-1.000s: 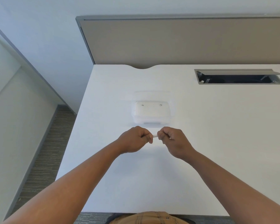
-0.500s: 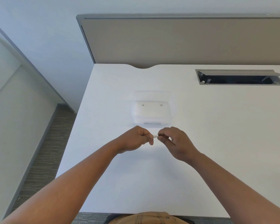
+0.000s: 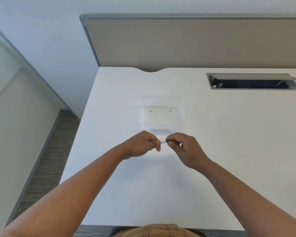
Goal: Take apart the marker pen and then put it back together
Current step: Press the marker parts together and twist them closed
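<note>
The left hand (image 3: 142, 144) is clenched into a fist around one end of the pen (image 3: 163, 142), the thumb laid across the front; this looks like the anchoring grip, so the barrel cannot turn or slip. Only a short white stretch of the pen shows between the two hands, lying level above the desk (image 3: 229, 151), somewhat left of its middle and well in from the near edge. Which part of the pen that stretch is, I cannot tell. The right hand (image 3: 183, 147) pinches the other end with thumb and forefinger, the remaining fingers loosely curled; that lighter hold suits pulling or twisting a cap or end piece, and I judge the parts are being worked against each other.

Just beyond the hands sits a clear box (image 3: 161, 117), seemingly empty, probably there to take loose parts. Toward the far right corner an open cable slot (image 3: 253, 82) is cut in the desk. Nothing blocks the hands.
</note>
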Available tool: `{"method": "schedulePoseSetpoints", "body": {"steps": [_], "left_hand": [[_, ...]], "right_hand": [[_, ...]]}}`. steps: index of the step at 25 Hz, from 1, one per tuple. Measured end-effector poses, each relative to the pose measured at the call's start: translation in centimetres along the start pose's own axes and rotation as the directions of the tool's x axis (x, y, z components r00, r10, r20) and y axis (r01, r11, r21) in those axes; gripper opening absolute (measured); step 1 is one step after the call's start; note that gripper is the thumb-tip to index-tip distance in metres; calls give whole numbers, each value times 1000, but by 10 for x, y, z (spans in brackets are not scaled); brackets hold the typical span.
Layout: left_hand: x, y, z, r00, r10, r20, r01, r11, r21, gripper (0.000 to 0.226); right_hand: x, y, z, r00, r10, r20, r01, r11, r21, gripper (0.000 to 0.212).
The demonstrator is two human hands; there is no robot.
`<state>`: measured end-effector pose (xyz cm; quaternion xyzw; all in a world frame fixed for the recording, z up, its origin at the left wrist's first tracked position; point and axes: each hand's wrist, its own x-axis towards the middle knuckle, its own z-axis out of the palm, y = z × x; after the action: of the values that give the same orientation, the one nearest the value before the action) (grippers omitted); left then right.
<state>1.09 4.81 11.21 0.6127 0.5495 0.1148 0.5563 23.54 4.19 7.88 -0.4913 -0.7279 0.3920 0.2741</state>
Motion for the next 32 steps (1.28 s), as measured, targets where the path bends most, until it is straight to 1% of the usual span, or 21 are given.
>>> {"method": "schedulePoseSetpoints", "body": {"steps": [2, 3, 5, 6, 7, 8, 9, 10, 11, 12, 14, 18, 19, 20, 21, 23, 24, 25, 28, 30, 32], "left_hand": [[0, -2, 0, 1000, 1, 21, -1, 1000, -3, 32], [0, -3, 1, 1000, 3, 19, -3, 1000, 0, 32], [1, -4, 5, 1000, 14, -7, -14, 1000, 27, 32], [2, -4, 7, 999, 17, -28, -16, 998, 54, 32], [2, -3, 9, 999, 19, -51, -14, 995, 98, 32], [3, -3, 10, 997, 21, -69, -10, 987, 159, 31], [4, -2, 11, 997, 23, -79, -5, 975, 223, 31], [4, -2, 11, 997, 22, -80, 1, 961, 275, 31], [5, -2, 12, 997, 19, -77, 6, 951, 310, 30], [5, -2, 13, 997, 15, -73, 10, 943, 333, 30], [6, -5, 15, 998, 10, -58, 11, 939, 345, 30], [5, -5, 14, 1000, 3, -26, 1, 988, 155, 32], [6, -4, 16, 999, 5, -37, 1, 987, 158, 32], [6, -2, 19, 998, 11, -66, 3, 977, 213, 31], [7, 0, 22, 994, 23, -109, 12, 951, 309, 30], [7, 3, 28, 979, 76, -189, 29, 866, 499, 26], [7, 2, 30, 975, 98, -202, 27, 842, 539, 26], [7, 1, 32, 974, 101, -200, 25, 838, 545, 26], [9, -5, 32, 986, 69, -155, 13, 879, 476, 31], [10, -8, 32, 990, 101, -98, -54, 916, 398, 33], [8, -11, 30, 987, 148, -58, -114, 913, 391, 30]], "right_hand": [[1, 3, 0, 992, -125, 8, 124, 978, -170, 13], [0, 1, 0, 990, -141, 25, 143, 968, -204, 14], [-1, -2, 3, 995, -94, 46, 101, 978, -183, 19], [-2, -4, 4, 998, -29, 50, 34, 994, -102, 22], [-3, -6, 5, 995, 71, 67, -73, 997, 27, 25], [-3, -9, 6, 977, 189, 104, -205, 961, 184, 27], [-2, -10, 6, 940, 297, 170, -337, 891, 304, 28], [-1, -12, 6, 896, 372, 242, -440, 816, 375, 28], [0, -12, 6, 865, 411, 289, -498, 777, 384, 28], [1, -12, 6, 852, 425, 306, -517, 778, 358, 29], [-1, -9, 5, 880, 396, 262, -459, 849, 259, 37], [-9, -6, 6, 971, 234, 43, -238, 959, 156, 34], [-10, -7, 8, 976, 219, 16, -219, 968, 122, 36], [-9, -8, 11, 968, 251, 11, -251, 961, 116, 39], [-7, -10, 11, 937, 346, 42, -348, 921, 173, 40], [-2, -16, 8, 797, 559, 227, -602, 703, 380, 39], [-1, -18, 5, 738, 606, 298, -673, 621, 402, 38], [0, -19, 3, 723, 618, 307, -690, 625, 365, 37], [-3, -17, 4, 814, 562, 147, -580, 791, 195, 40], [-3, -13, 7, 843, 528, 104, -538, 821, 193, 39], [-2, -8, 6, 856, 504, 109, -516, 839, 172, 38]]}}
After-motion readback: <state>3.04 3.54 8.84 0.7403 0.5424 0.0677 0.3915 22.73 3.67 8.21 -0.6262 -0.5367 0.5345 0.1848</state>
